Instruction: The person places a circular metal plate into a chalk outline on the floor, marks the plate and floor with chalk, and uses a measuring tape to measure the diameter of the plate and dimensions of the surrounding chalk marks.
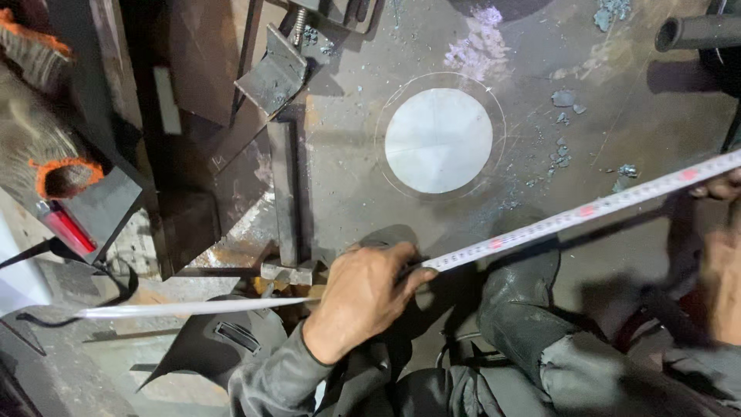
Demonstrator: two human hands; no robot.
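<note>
tape measure [587, 210] — both hands, taut

There are two hands: the left hand [363, 297] and the right hand [722, 255]. One tape [571, 220] runs between them. One steel plate [370, 185] carries one white disc [438, 140]. One dark tube [698, 32] lies at the top right, and one bolt [299, 25] stands at the top.

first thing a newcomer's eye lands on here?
Probably the pale disc in the upper middle of the dark steel plate, ringed by a scribed circle. Next, the tape measure stretched slantwise across the plate's lower right, its end pinned by the left hand at bottom centre while the right hand at the right edge holds the other part. Blue-grey flakes dot the plate's upper right.
</note>
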